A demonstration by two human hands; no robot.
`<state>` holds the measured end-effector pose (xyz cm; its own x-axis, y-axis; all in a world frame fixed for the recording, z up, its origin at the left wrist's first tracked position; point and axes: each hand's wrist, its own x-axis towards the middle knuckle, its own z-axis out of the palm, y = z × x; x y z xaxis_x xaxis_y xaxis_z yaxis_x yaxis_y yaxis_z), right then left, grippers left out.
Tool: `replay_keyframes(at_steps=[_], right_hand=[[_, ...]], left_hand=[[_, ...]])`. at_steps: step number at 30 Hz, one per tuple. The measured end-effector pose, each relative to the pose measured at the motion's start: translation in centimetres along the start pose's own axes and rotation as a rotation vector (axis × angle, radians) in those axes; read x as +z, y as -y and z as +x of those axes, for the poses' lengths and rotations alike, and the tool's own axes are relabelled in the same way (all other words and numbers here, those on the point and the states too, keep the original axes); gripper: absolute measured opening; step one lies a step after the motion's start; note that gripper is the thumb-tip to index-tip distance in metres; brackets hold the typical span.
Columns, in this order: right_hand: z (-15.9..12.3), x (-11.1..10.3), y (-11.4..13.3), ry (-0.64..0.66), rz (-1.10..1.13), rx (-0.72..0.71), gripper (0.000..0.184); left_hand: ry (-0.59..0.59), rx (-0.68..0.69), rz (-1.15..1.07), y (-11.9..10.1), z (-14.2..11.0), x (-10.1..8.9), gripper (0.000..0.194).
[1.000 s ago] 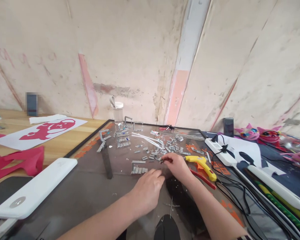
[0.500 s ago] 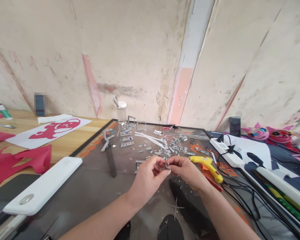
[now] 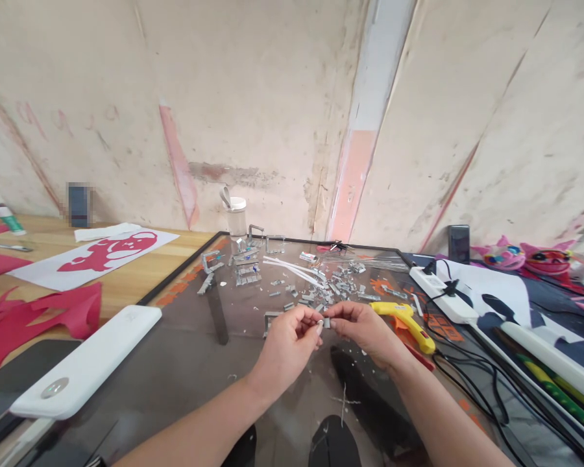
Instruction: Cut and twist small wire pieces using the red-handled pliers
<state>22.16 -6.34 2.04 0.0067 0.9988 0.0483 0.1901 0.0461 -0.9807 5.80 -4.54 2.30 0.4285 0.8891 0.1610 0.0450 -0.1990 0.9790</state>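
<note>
In the head view, the yellow glue gun (image 3: 405, 318) lay on the dark glossy table (image 3: 175, 363), and the small gray piece (image 3: 326, 322) was up between the two hands, just left of that glue gun. The right hand (image 3: 365, 331), nearest the glue gun, had a narrow grip, thumb and finger pinched on one side of the piece. The left hand (image 3: 285, 340), farther left of the glue gun, had its fingertips drawn together at the other side; whether that grip held the piece or only met it, I could not tell. A piece this little seemed to call for a light pinch at its edges, one hand steadying while the other turned it, since a hard squeeze might have bent it or flicked it away. Working slightly on the near side of the gray scraps (image 3: 340, 285), which lay beyond and left of the glue gun, made sense, as a dropped piece could easily be lost among them. The white strips (image 3: 294, 271) lay farther left of the glue gun, beyond the hands.
</note>
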Motion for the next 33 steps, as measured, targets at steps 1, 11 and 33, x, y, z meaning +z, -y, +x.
replay_keyframes(at_steps=[1,11,33], right_hand=[[0.0,0.0,0.0,0.002,-0.002,0.000,0.019],[-0.1,-0.6,-0.6,0.164,0.302,0.135,0.029],[1.5,-0.7,-3.5,-0.166,-0.835,-0.201,0.025]], left_hand=[[0.006,-0.028,-0.026,0.0,0.0,0.0,0.009],[0.001,-0.093,-0.161,0.2,0.0,0.2,0.009],[0.399,0.147,0.564,2.6,-1.3,0.2,0.024]])
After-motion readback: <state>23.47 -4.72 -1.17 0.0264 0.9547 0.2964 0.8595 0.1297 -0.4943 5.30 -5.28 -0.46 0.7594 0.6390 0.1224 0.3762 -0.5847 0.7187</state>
